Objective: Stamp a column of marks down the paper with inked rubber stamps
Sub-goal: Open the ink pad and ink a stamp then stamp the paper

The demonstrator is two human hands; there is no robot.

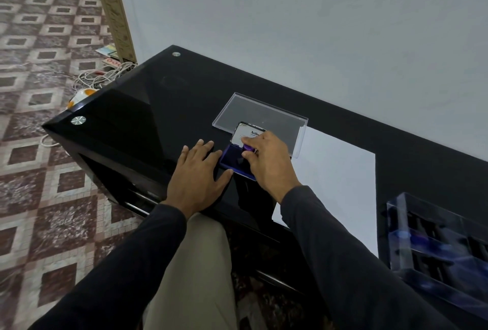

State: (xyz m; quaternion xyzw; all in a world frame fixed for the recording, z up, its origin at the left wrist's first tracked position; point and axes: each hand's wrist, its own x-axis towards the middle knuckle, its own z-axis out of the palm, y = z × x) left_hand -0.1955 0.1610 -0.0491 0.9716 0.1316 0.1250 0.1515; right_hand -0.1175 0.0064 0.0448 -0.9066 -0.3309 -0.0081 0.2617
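Stamp (pixel 248 147), purple, met the ink pad (pixel 232 162) beside the white paper (pixel 340 171).
Right hand (pixel 266 160) pinched the stamp; left hand (pixel 198 171) lay flat with straight fingers on the black table (pixel 148 123). The pad's raised lid (pixel 247 133) read "Artlin".

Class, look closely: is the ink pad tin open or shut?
Open. The blue ink pad tin's hinged lid stands raised, exposing the pad.
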